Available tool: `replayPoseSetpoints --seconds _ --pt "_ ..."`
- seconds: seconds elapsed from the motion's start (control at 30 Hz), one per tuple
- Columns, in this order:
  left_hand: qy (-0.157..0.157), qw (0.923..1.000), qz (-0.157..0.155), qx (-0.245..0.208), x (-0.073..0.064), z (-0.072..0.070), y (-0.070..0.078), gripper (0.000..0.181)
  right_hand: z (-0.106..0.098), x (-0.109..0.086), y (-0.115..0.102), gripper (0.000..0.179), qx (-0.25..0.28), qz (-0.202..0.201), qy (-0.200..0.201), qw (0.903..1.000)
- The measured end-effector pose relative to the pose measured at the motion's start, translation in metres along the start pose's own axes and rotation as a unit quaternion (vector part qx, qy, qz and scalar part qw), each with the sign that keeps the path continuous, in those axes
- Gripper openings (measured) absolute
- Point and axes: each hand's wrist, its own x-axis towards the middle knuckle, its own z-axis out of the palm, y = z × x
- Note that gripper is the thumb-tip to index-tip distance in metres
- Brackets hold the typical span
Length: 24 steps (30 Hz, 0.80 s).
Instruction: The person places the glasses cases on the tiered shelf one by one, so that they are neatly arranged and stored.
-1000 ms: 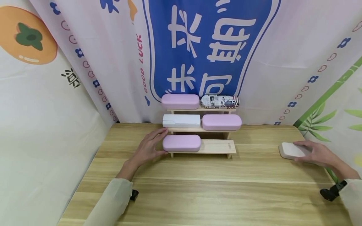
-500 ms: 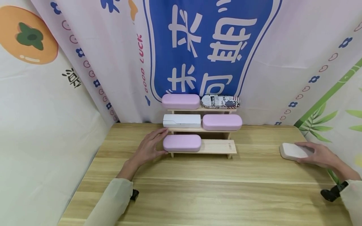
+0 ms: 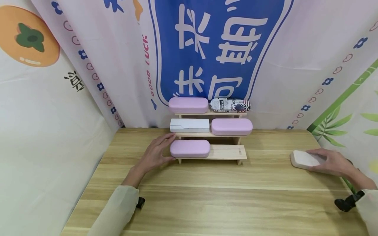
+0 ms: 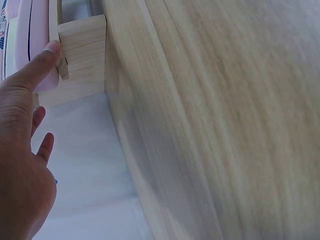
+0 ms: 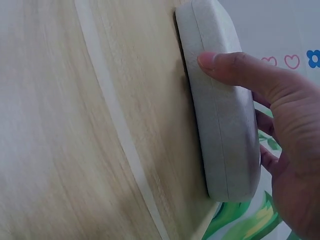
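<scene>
In the head view a three-step wooden stand [image 3: 225,152] bears several glasses cases. My left hand [image 3: 156,151] holds the stand's left end, thumb at the front edge of the lowest step and a fingertip near the middle step. The left wrist view shows that thumb [image 4: 37,67] against the lowest step's edge, beside a pink glasses case [image 3: 190,148]. At the table's right side my right hand [image 3: 333,161] grips a whitish glasses case [image 3: 305,159]. In the right wrist view, its thumb lies across the near side of this case [image 5: 217,125], the fingers behind, partly hidden.
The middle step bears a white case [image 3: 189,126] and a pink case [image 3: 231,127]. On the top step are another pink case [image 3: 188,105] and a newspaper-print case [image 3: 230,105]. A printed curtain [image 3: 274,88] hangs behind the wooden table [image 3: 206,203].
My right hand and the whitish glasses case have shifted slightly left and towards me. The left hand and the stand stay in place.
</scene>
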Motion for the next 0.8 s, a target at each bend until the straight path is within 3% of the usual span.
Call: replayPoseSetpoints --seconds 0.17,0.53,0.8 --pt "0.000 1.0000 0.001 0.002 0.001 -0.001 0.000 0.106 0.000 0.000 -0.006 0.082 -0.009 -0.015 0.001 0.9999" --pt "0.009 0.9999 0.010 0.007 0.000 0.002 -0.003 0.108 0.002 0.008 -0.026 0.073 -0.035 -0.073 0.048 0.9956" --pt "0.007 0.9999 0.007 0.005 0.000 0.002 -0.002 0.107 0.001 0.013 -0.045 0.073 -0.016 -0.091 0.059 0.9940"
